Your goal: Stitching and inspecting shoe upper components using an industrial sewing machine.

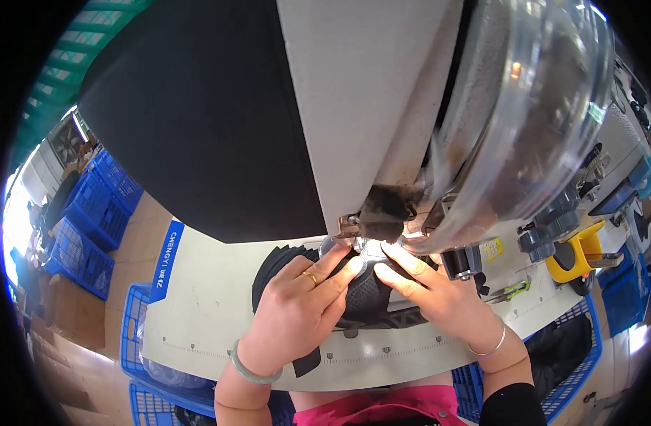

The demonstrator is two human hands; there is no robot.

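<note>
Both of my hands rest on a black mesh fabric piece (361,302) beneath the head of a sewing machine (340,106). My left hand (286,312), with a ring and a pale bangle, lies on the piece's left side, its leading fingers stretched toward the needle area (357,241). On the other side, my right hand (446,305) has two fingers extended and lying on the fabric close to the same spot. Bright light washes out the stitching point, so the needle cannot be made out. Ribbed black layers (269,277) fan out beside my left hand.
Green-handled thread snips (511,291) lie right of my right hand, near a yellow holder (581,252). The white worktable (198,298) has a curved front edge. Blue crates (80,255) stand at the left; another blue crate (588,334) holding black material sits lower right.
</note>
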